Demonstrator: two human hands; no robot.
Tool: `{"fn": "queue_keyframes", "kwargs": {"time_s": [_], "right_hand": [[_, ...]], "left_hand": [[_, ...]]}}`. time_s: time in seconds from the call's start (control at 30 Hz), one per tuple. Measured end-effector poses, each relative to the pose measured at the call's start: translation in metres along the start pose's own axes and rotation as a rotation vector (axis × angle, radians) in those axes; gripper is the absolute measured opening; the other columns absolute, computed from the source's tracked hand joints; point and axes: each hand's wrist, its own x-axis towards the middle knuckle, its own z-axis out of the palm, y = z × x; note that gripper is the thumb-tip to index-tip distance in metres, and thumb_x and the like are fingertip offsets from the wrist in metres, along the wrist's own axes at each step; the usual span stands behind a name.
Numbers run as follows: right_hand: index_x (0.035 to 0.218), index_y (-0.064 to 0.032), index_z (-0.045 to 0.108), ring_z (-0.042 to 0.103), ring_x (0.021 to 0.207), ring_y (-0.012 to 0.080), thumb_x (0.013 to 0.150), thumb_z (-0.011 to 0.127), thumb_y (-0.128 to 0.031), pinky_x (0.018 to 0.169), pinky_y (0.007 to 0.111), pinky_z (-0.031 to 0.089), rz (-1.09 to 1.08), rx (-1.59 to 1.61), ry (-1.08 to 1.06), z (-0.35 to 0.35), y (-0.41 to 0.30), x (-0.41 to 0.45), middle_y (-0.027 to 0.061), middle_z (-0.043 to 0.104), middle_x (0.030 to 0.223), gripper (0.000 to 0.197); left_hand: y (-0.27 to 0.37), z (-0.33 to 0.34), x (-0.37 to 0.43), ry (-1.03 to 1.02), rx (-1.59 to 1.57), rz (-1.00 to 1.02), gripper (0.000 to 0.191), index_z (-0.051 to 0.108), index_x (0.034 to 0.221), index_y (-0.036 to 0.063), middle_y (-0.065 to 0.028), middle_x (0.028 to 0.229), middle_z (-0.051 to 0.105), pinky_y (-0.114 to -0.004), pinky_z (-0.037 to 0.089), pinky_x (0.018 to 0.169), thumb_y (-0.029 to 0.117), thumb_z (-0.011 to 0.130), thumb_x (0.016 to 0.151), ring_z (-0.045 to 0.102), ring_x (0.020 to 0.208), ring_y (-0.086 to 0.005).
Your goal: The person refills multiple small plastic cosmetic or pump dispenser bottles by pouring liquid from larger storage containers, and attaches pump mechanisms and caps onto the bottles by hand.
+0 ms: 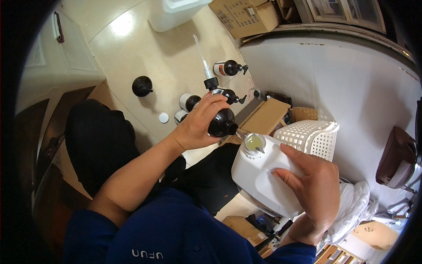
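Note:
My left hand (199, 123) grips a dark bottle (221, 122), tilted with its open mouth towards the jug. A black-collared pump head (211, 82) with a clear tube rises from the same hand's fingers. With my right hand (313, 181) I hold a white plastic jug (263, 178) by its handle side. Its open neck (254, 143) shows pale yellow-green liquid and lies beside the bottle's mouth. Beyond my left hand, a dark pump bottle (230, 95) is partly hidden. Two dark bottles with pale labels (189, 101) are close by my left hand.
On the floor are a black funnel (142, 86), a white cap (164, 117) and another pump bottle (227, 68). A translucent container (174, 16) stands farther off. Cardboard boxes (265, 115) and a white perforated basket (303, 135) are at the right, near the wall.

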Motion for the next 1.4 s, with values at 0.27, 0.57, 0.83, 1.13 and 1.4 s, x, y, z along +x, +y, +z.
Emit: {"fn": "queue_keyframes", "kwargs": {"time_s": [0.27,0.57,0.83,1.13,1.4], "right_hand": [[0.111,-0.0073,0.072,0.07,0.075,0.0349,0.07,0.084,-0.026,0.067,0.035,0.054,0.036,0.024,0.002,-0.003,0.005,-0.011,0.0207,0.07,0.087,0.046],[0.115,-0.0069,0.071,0.069,0.069,0.0336,0.07,0.083,-0.027,0.066,0.034,0.053,0.031,0.06,0.042,-0.002,0.025,-0.03,0.0207,0.07,0.085,0.05],[0.116,-0.0073,0.071,0.069,0.074,0.0297,0.071,0.084,-0.024,0.069,0.033,0.052,0.043,0.118,0.058,-0.002,0.036,-0.041,0.0197,0.071,0.089,0.05],[0.113,-0.01,0.072,0.066,0.066,0.0319,0.072,0.083,-0.026,0.062,0.037,0.051,-0.015,0.113,0.128,0.003,0.039,-0.043,0.0162,0.068,0.076,0.046],[0.116,-0.0086,0.071,0.068,0.071,0.0299,0.072,0.083,-0.026,0.066,0.035,0.052,0.016,0.147,0.124,0.002,0.047,-0.053,0.0182,0.07,0.083,0.048]], "left_hand": [[0.006,0.003,0.001,-0.01,-0.012,0.028,0.072,0.049,0.126,0.005,-0.0157,0.129,0.048,-0.053,0.031,0.115,0.007,0.082,0.062,0.05,0.122,-0.0367],[0.016,0.012,0.008,-0.018,-0.059,0.015,0.069,0.05,0.124,0.0049,-0.0156,0.127,0.049,-0.049,0.034,0.112,0.007,0.082,0.063,0.051,0.118,-0.0372],[0.026,0.016,0.01,-0.071,-0.057,0.016,0.07,0.051,0.124,0.0042,-0.018,0.13,0.048,-0.041,0.04,0.105,0.004,0.084,0.062,0.05,0.121,-0.0364],[0.028,0.015,0.011,-0.069,-0.045,0.035,0.071,0.051,0.124,0.0047,-0.0184,0.129,0.049,-0.041,0.041,0.105,0.004,0.084,0.061,0.05,0.12,-0.0367],[0.039,0.023,0.015,-0.145,-0.084,0.048,0.072,0.05,0.125,0.0048,-0.0181,0.131,0.047,-0.041,0.04,0.106,0.006,0.083,0.061,0.048,0.123,-0.0354]]}}
